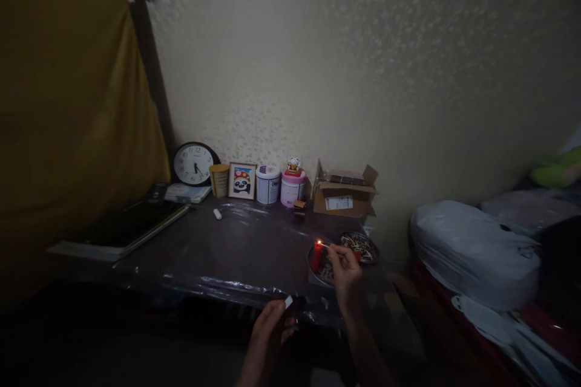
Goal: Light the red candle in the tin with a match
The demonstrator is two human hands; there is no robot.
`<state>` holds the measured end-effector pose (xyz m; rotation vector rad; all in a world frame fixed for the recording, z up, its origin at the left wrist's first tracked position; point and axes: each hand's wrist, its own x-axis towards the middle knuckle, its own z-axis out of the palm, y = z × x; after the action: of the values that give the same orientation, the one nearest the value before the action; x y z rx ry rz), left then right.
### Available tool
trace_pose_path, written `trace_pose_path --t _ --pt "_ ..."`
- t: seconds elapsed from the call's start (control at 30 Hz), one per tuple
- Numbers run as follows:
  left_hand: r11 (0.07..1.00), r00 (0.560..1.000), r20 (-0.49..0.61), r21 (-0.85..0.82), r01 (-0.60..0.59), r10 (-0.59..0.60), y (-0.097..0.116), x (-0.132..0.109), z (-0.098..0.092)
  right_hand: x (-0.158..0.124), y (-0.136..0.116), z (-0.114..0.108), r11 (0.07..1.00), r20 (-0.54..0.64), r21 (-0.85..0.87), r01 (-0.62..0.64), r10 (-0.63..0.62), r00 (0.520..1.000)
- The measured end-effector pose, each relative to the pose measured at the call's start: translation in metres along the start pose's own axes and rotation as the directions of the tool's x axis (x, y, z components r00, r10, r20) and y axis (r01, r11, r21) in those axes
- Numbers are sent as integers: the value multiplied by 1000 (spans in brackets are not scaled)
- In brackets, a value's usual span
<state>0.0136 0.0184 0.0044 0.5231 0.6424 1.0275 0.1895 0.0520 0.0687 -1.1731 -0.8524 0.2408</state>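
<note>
My right hand [345, 269] pinches a lit match [325, 245], its small flame touching the top of a red candle [316, 257]. The candle stands upright in a patterned dish [327, 275] near the table's front right corner. A second patterned dish [363, 247] lies just behind it. My left hand [270, 329] is closed around a small dark matchbox [293, 303] with a pale end, held low in front of the table edge.
The dark table [240, 248] is covered in clear plastic. Along the wall stand a round clock [194, 163], a gold tin [219, 179], a panda picture [242, 181], two tins [279, 186] and an open cardboard box [345, 193]. Books [122, 227] lie left; bundled bedding [476, 251] sits right.
</note>
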Motion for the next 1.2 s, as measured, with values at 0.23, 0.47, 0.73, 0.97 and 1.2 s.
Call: trace_pose_path --t 0.23,0.47,0.73,0.97,1.2 --pt "1000 1000 -1 16 -2 2 1 -2 2 -1 0 0 1000 8 -16 1 -1 1000" --pt "999 1000 28 44 -6 5 2 -4 3 0 0 -1 1000 -1 -17 4 -4 1000" --pt "999 1000 16 45 2 -3 -2 -2 -1 -1 1 -1 1000 -5 -6 4 -4 1000" --pt "1000 1000 21 16 1 -2 -2 -3 0 -1 -2 -1 1000 -9 -4 -19 19 1000" --pt "1000 1000 15 3 14 -14 0 -4 1 2 -20 -13 996 -32 13 -84 84 996"
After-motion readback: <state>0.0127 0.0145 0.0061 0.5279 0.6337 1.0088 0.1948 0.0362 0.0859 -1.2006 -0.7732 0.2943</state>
